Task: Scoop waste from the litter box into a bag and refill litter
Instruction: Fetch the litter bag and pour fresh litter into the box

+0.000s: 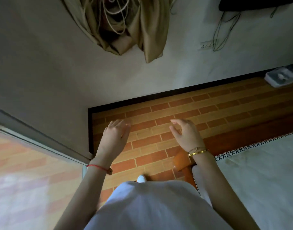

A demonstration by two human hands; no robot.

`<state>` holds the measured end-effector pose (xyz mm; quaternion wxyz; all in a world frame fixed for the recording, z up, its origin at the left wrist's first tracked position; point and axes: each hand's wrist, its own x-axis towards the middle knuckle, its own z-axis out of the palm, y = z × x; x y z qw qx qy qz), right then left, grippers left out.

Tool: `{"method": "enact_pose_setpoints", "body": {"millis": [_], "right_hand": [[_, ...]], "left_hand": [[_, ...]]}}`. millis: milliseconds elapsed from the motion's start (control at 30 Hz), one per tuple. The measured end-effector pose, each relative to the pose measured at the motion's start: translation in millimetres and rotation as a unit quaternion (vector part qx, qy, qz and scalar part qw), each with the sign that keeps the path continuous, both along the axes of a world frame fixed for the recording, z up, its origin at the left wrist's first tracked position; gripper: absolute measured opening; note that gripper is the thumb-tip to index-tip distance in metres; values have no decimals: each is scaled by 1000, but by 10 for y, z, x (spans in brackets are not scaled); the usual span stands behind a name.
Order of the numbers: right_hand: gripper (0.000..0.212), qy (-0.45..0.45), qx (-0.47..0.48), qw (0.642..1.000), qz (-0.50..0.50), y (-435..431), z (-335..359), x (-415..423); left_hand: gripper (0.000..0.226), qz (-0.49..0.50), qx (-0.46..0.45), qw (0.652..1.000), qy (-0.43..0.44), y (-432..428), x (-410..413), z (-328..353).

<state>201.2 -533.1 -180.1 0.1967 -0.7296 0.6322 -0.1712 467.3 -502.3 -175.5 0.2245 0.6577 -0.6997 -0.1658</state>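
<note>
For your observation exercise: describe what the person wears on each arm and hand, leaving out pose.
Both forearms are bare, with no sleeves showing. The left hand has a thin red cord bracelet with a small brown bead at the wrist. The right hand has gold bangles at the wrist.

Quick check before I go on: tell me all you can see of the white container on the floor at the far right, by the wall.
The white container is a low, flat box with rounded corners, plastic by the look of it, lying level on the brick-patterned floor against the black skirting. Its top looks pale and partly clear, with a small light shape in the middle; what that is cannot be told. The picture's edge cuts off its right end. Neither hand touches it.
</note>
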Motion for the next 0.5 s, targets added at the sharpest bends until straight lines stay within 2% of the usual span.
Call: {"method": "enact_pose_setpoints", "body": {"millis": [67,167,500], "right_hand": [[35,-11,-1,999,-32,-214,-2,-2],[36,-17,11,997,-70,-456,-16,-65],[35,-30,27,986,-164,-1375,-96,-380]], "left_hand": [[27,-26,0,1000,8,-310,22,19],[26,-58,13,998,10,-733,4,51],[39,-153,59,986,16,-2158,-428,-86]]}}
